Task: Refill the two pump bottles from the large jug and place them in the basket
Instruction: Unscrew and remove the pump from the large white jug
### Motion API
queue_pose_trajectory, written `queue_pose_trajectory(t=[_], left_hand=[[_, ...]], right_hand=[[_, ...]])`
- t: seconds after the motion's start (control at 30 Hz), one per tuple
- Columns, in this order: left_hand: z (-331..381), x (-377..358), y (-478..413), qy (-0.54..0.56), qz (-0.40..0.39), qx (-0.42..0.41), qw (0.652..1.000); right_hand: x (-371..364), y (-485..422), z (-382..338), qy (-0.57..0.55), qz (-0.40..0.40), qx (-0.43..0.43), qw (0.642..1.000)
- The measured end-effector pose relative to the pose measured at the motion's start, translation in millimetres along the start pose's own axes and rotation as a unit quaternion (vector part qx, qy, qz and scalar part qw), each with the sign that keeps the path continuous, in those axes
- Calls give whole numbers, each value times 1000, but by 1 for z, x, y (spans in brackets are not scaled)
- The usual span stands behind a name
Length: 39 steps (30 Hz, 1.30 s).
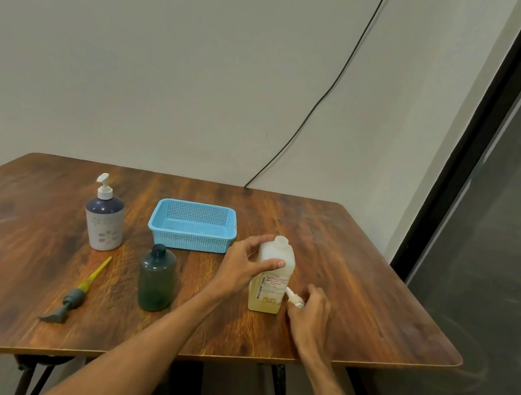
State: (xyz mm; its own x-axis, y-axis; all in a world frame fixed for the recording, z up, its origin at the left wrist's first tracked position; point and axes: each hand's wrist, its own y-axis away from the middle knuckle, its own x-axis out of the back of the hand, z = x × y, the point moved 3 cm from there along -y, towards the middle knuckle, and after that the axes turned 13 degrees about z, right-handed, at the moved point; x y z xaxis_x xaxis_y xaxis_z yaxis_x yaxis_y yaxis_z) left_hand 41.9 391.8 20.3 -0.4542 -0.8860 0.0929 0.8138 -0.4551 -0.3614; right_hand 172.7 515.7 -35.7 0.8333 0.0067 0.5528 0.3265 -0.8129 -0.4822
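Head view looks down on one brown wood-grain tabletop point(358, 284) that carries everything. One light blue perforated basket point(190, 243) sits near the middle toward the far edge, with nothing in it. One jug point(270, 289) stands upright just right of the basket: a squarish translucent white container with its neck uncapped, pale yellow liquid filling the lower part, and a label with red and dark print. The left hand point(245, 266) has its grip wrapped round the jug's shoulder, thumb across the front and fingers over the top. Two pump bottles stand to the left, well apart from each other. The patterned bottle point(104, 225) is white with a navy shoulder and a white pump fitted. The green bottle point(156, 280) is translucent, open at the neck, in front of the basket. One grey pump point(70, 301) with a yellow tube lies flat at front left. The right hand point(313, 314), beside the jug's base, has its grip curled round one small white piece point(294, 298) at the tabletop.
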Motion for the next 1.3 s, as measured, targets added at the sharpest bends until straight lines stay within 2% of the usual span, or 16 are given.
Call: queue_pose_trajectory(t=[0.23, 0.47, 0.63, 0.77, 0.97, 1.3], left_hand=[[6, 0, 4, -10, -6, -3, 1000], [9, 1, 8, -21, -12, 2, 1000], [10, 13, 18, -51, 53, -7, 997], [7, 28, 29, -61, 86, -10, 994], [6, 50, 49, -57, 91, -8, 994], [25, 104, 97, -7, 154, -25, 988]], right_hand=[[4, -4, -2, -27, -64, -1, 998], [17, -20, -23, -179, -133, 15, 975], [13, -22, -42, -284, -200, -16, 938], [4, -18, -47, -312, -236, -48, 919], [1, -14, -56, -319, -196, -73, 924], [-4, 19, -86, -291, -148, -26, 945]])
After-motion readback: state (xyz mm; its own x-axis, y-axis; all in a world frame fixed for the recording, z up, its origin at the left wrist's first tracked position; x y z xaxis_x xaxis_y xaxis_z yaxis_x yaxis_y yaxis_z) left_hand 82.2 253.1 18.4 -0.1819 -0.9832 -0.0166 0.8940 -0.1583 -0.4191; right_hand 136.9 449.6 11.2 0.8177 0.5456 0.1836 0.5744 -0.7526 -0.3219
